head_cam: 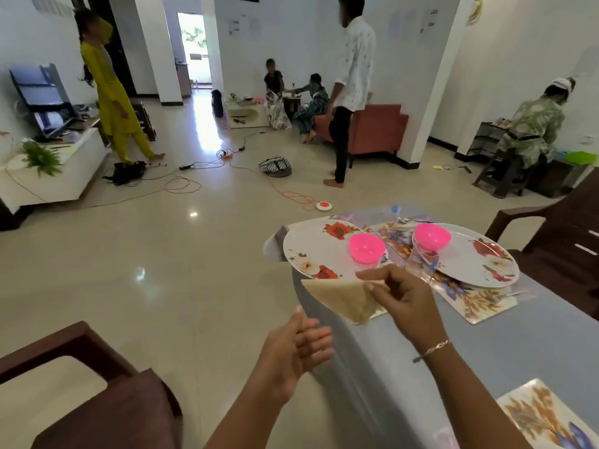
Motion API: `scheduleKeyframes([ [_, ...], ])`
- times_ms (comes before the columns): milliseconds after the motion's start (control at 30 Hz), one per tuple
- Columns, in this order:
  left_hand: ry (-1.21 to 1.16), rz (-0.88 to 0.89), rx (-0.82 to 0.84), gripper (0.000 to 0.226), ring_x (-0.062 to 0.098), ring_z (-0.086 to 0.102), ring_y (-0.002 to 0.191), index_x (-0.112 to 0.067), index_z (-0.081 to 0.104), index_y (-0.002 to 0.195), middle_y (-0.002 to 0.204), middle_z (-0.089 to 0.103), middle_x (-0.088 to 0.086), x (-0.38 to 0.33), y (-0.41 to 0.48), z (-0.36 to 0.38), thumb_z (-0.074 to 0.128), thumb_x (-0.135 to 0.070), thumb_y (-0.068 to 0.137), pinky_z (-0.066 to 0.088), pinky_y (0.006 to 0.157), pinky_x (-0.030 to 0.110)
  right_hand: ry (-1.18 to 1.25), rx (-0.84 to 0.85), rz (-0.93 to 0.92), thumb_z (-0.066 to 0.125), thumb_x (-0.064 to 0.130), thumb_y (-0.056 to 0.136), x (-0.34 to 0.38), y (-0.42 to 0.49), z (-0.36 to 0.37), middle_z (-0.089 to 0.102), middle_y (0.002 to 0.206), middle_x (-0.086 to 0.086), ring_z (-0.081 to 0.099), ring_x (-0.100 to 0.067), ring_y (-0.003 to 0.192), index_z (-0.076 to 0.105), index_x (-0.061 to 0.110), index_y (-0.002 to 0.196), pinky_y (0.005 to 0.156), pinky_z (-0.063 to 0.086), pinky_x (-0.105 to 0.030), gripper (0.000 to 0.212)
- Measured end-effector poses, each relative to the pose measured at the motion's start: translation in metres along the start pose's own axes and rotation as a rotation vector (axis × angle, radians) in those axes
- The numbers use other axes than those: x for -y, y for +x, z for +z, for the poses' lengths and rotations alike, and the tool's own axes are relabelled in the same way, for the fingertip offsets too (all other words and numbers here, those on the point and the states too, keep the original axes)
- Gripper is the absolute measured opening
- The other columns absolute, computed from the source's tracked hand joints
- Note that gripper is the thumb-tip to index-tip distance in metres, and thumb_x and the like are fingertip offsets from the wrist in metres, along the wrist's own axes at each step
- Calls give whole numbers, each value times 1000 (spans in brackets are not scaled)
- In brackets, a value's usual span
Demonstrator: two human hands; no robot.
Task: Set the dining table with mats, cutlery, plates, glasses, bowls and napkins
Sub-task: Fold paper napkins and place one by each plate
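Recorded in head view: right hand [402, 299] pinching a folded beige napkin [340, 299] at the desk [486, 345] edge, just before a floral plate [311, 247] bearing a pink bowl [366, 247]; left hand [298, 345] released, fingers relaxed, apart from the napkin.

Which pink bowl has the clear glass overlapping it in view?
The right-hand pink bowl, on the plate nearer the dark chair: the glass stands in front of its lower left edge. The other pink bowl, above the napkin, shows unobstructed.
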State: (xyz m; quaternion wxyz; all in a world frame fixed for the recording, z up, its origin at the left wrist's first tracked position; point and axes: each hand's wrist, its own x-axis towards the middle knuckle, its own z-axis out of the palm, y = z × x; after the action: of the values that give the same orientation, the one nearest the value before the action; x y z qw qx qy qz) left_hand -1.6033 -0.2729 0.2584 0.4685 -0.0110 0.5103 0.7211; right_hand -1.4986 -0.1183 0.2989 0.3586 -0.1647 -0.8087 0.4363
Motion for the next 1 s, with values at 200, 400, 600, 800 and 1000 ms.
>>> scheduleKeyframes([
  [200,-71,-63,102,32,23,68,67,5,57,112,82,70,16,-29,63,28,42,-20,98,55,53,28,-373,245,-339,55,24,79,-25,-14,46,69,98,9,65,-6,84,53,30,92,69,51,-17,15],
  [400,82,-10,157,26,25,63,82,1,59,112,90,68,14,-45,121,54,38,-1,96,50,68,34,0,-53,-37,61,36,85,-58,15,21,71,94,12,66,-5,91,69,26,87,80,50,-18,14],
  [600,310,-61,321,24,22,63,86,0,61,111,91,70,9,-43,166,94,45,1,93,52,71,30,640,-327,796,55,20,89,-95,69,-21,66,86,-6,59,-19,81,66,8,94,72,48,-29,18],
  [800,539,-187,462,15,21,64,82,-8,64,98,91,69,8,-13,204,128,52,-2,92,55,66,28,507,-375,956,61,1,83,-129,59,-41,63,73,-8,59,-18,65,64,6,80,58,51,-27,7],
  [1000,857,-376,530,16,20,62,82,0,56,105,95,64,11,44,233,121,56,0,89,53,66,28,419,-604,1139,59,-2,85,-173,19,-60,61,73,-10,58,-23,66,61,6,76,59,50,-30,12],
])
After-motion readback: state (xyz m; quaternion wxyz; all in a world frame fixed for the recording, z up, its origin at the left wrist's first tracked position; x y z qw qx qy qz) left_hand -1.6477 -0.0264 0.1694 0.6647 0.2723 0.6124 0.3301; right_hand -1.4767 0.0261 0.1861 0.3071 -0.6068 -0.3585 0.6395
